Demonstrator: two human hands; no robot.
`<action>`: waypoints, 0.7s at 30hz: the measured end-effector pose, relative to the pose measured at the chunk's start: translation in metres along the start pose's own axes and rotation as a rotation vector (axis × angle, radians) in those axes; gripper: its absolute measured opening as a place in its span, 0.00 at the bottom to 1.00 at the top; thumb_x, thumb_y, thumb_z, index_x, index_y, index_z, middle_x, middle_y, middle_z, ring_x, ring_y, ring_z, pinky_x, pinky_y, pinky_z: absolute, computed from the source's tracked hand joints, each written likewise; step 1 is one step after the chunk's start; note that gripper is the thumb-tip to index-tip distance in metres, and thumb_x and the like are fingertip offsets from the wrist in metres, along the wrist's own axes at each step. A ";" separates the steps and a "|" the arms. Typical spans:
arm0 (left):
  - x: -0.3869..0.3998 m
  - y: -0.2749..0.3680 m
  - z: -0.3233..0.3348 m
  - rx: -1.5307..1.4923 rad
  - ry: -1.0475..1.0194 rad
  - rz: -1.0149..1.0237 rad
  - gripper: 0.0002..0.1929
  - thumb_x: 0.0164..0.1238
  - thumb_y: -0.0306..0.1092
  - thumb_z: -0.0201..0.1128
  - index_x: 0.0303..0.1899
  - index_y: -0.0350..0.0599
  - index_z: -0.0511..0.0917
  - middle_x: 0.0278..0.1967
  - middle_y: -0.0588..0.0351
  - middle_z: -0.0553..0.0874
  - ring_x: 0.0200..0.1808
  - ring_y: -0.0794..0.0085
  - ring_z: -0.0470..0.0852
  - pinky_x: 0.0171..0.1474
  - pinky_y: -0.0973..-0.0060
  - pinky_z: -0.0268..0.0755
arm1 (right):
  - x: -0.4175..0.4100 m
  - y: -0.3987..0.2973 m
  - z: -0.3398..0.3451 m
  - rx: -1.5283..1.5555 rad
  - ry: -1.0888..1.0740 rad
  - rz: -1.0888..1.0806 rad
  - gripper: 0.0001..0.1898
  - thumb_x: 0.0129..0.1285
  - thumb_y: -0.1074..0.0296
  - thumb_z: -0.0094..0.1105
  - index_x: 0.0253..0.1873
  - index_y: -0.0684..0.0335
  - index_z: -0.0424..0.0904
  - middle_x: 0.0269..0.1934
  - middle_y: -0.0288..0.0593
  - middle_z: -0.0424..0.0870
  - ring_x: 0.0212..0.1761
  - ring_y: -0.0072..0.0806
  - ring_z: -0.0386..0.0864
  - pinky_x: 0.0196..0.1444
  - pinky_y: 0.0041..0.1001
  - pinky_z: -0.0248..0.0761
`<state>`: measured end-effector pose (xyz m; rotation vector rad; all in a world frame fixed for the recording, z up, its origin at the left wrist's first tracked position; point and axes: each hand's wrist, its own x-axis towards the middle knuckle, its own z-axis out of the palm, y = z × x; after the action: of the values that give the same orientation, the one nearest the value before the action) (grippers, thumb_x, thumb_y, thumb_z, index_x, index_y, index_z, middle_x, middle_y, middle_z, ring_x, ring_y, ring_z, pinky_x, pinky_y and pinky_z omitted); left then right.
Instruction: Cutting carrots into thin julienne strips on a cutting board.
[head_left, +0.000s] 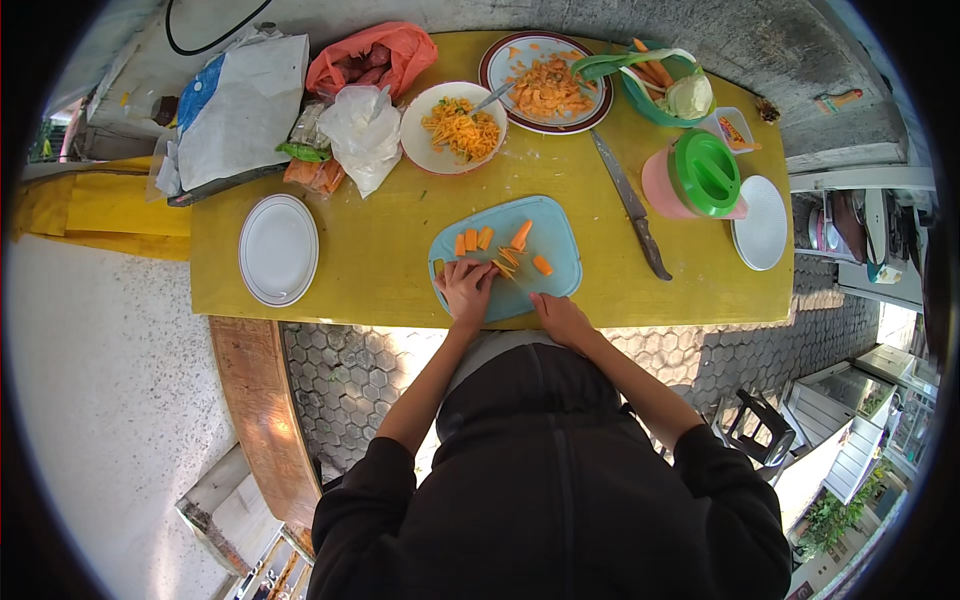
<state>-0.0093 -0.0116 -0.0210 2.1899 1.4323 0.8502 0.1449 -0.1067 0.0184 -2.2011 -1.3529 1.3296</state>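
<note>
On a light-blue cutting board (559, 232) at the table's near edge, my left hand (463, 285) presses down with bent fingertips on a piece of carrot, mostly covered by the fingers. My right hand (561, 316) grips a small knife, its thin blade (520, 286) pointing left toward those fingertips; the handle is hidden in my fist. Thin carrot sticks (508, 257) lie just beyond the blade. Farther up the board are short carrot blocks (471, 240) and a tapered carrot chunk (520, 235). Another carrot block (542, 265) rests to the right.
Across the yellow table (367, 262) stand a bowl of shredded vegetables (461, 135), a plate of carrot peelings (551, 86), a green vegetable bowl (660, 112) and a green-lidded pink pitcher (694, 176). A large knife (630, 202) lies at right, white plates (279, 251) at left.
</note>
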 end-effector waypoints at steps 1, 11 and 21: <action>0.000 0.000 0.000 0.007 -0.005 0.010 0.05 0.47 0.36 0.70 0.29 0.53 0.83 0.31 0.68 0.77 0.41 0.70 0.73 0.50 0.64 0.55 | 0.000 0.000 0.000 0.003 -0.007 -0.001 0.25 0.70 0.49 0.34 0.37 0.66 0.74 0.32 0.64 0.77 0.38 0.61 0.73 0.41 0.50 0.66; 0.000 -0.003 0.001 0.059 0.005 0.052 0.05 0.47 0.37 0.70 0.27 0.54 0.83 0.31 0.68 0.77 0.41 0.70 0.73 0.49 0.64 0.55 | 0.006 -0.014 -0.002 -0.030 -0.051 0.061 0.26 0.70 0.48 0.33 0.39 0.67 0.75 0.34 0.65 0.77 0.41 0.61 0.73 0.43 0.50 0.65; 0.000 -0.004 0.000 0.060 0.014 0.065 0.06 0.49 0.39 0.69 0.29 0.55 0.84 0.31 0.69 0.77 0.41 0.70 0.72 0.48 0.64 0.56 | 0.001 0.028 0.001 0.207 -0.056 -0.039 0.28 0.70 0.46 0.34 0.37 0.69 0.75 0.32 0.63 0.78 0.38 0.58 0.75 0.40 0.45 0.66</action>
<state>-0.0119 -0.0100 -0.0234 2.2908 1.4176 0.8568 0.1607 -0.1214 0.0012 -2.0057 -1.2095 1.4566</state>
